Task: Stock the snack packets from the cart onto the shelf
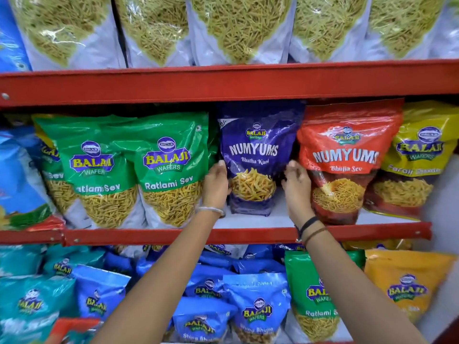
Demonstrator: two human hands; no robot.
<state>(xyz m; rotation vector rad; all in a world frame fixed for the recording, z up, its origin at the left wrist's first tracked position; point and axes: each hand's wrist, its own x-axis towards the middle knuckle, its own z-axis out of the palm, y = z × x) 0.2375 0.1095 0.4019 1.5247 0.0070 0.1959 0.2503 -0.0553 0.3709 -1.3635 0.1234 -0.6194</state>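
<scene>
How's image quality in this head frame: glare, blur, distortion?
Head view: specular glare streaks on the glossy green packets and clear sev bags; wide-angle bowing of the red shelf rail; edges soft, with the blue packets at far left smeared; centre sharp, purple packet text readable between left hand and right hand.

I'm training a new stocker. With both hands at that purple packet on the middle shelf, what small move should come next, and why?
Probably draw it forward, level with its neighbours. The purple packet stands upright but further back than the green packet and red packet beside it. The left hand and right hand already flank its sides, so a short pull should line it up.
</scene>
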